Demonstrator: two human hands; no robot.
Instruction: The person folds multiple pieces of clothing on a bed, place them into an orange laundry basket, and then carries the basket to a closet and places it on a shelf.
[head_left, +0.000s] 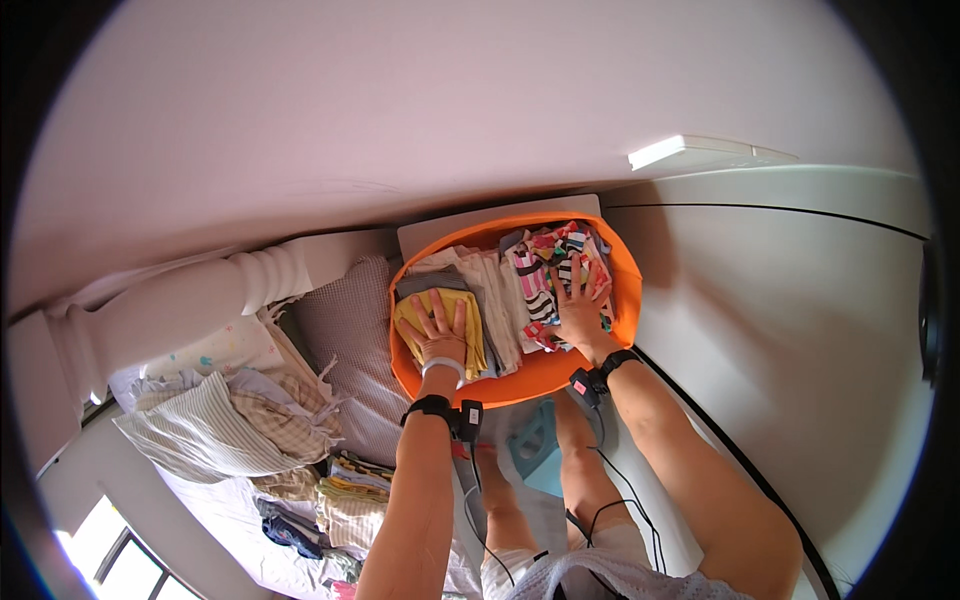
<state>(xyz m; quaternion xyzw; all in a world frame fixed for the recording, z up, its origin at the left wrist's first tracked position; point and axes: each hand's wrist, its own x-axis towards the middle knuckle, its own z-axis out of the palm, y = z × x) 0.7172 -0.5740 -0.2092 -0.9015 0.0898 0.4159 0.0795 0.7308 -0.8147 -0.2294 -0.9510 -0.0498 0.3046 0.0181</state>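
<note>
An orange fabric basket (517, 386) stands before me, filled with clothes in rows. My left hand (441, 337) lies flat, fingers spread, on a folded yellow garment (474, 330) at the basket's left end. Grey folded cloth (431, 280) shows just behind the yellow one. With fingers spread, my right hand (581, 307) rests on colourful patterned and striped clothes (534, 277) at the right end. White and cream folded garments (499, 300) stand between the two hands. Neither hand grips anything that I can see.
Left of the basket is a bed with a grey textured cloth (349, 337), a striped pillow (206, 431) and stacks of folded clothes (352, 502). A turned bedpost (187, 307) runs along the wall. A blue plastic stool (536, 450) is by my legs; black cables hang from my wrists.
</note>
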